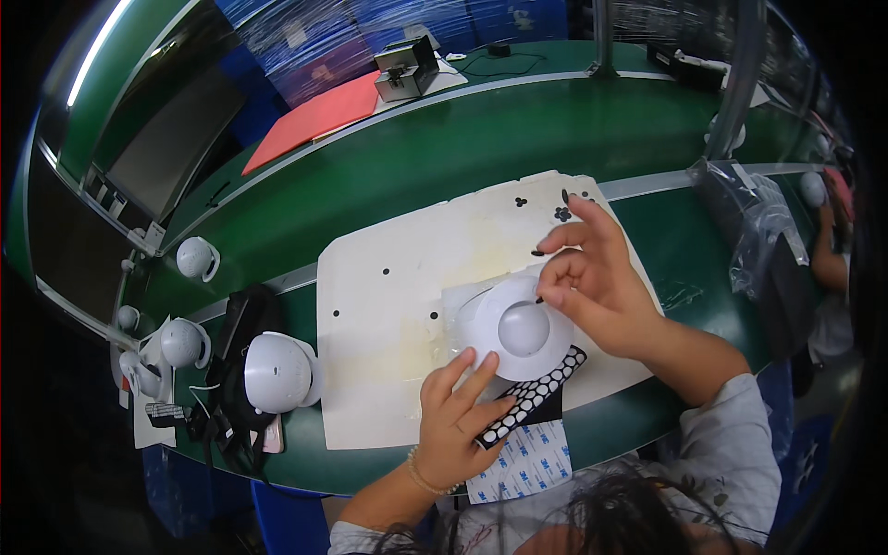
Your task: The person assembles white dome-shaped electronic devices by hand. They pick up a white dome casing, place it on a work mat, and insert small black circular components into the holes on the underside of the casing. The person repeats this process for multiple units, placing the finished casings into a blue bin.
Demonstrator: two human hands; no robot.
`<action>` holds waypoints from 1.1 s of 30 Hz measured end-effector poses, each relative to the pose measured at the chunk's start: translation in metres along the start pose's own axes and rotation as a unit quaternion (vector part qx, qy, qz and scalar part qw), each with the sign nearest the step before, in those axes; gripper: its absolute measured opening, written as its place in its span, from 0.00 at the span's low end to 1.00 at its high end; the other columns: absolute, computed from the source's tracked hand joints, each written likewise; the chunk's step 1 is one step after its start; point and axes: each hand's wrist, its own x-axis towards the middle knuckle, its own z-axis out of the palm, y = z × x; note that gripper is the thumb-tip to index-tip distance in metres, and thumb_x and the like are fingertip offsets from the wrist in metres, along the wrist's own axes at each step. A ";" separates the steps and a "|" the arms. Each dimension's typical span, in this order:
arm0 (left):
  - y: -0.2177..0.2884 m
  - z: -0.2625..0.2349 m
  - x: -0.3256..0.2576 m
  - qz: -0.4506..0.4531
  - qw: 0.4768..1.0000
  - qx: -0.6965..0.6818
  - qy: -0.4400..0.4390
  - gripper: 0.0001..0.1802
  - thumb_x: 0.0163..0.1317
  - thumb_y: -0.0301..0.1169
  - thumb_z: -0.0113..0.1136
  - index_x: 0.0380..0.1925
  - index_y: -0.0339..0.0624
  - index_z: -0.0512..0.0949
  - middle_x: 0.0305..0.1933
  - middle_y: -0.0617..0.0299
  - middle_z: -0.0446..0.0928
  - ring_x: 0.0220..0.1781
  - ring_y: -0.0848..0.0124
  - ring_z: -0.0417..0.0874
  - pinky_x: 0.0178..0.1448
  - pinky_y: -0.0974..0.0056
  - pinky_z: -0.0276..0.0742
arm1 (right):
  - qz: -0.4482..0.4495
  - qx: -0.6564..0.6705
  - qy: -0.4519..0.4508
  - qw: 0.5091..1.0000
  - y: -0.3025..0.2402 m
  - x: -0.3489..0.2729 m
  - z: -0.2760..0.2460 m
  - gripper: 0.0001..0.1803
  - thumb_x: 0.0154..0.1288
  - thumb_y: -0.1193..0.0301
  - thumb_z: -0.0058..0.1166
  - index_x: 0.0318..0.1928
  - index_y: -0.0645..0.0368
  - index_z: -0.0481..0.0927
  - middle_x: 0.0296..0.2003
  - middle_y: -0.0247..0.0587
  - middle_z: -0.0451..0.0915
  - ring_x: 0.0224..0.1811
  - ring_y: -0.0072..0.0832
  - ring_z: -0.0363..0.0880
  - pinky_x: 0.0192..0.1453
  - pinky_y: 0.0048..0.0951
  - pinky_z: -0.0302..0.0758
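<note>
The white round part (490, 294), with its smooth central dome, was over the pale board (379, 388), right in front of the person; whether it lay flat or was slightly raised could not be told. The left hand (449, 430) came in from seven o'clock, fingers spread, two fingertips on the rim – a hold that probably steadied the part while keeping its dome uncovered. Its other fingers lay over the dotted strip (532, 398) at six o'clock, perhaps to keep that close too.

The right hand (610, 301) hung at two o'clock, fingers curled and parted, thumb close above the part. Dark specks showed at its fingertips – too small to tell whether anything was pinched.

Below the strip, also at six o'clock, was the blue-printed sheet (523, 467), near the body and presumably within easy reach. Black dots (562, 214) sat in a cluster towards one o'clock on the board, which likely shielded the green worktop (680, 240).

Near nine o'clock stood a white rounded device (277, 373), apparently set aside to leave the middle free. Further out, a metal box (402, 81) stood at eleven o'clock beside a red sheet (314, 125).
</note>
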 end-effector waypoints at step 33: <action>-0.001 0.001 0.000 0.027 0.999 0.006 -0.036 0.18 0.38 0.23 0.55 0.35 0.44 0.77 0.59 0.48 0.65 0.64 0.54 0.60 0.59 0.52 0.58 | -0.123 -0.242 -0.015 0.962 0.007 0.004 0.001 0.31 0.52 0.82 0.50 0.58 0.57 0.57 0.32 0.37 0.76 0.42 0.35 0.74 0.52 0.35 0.63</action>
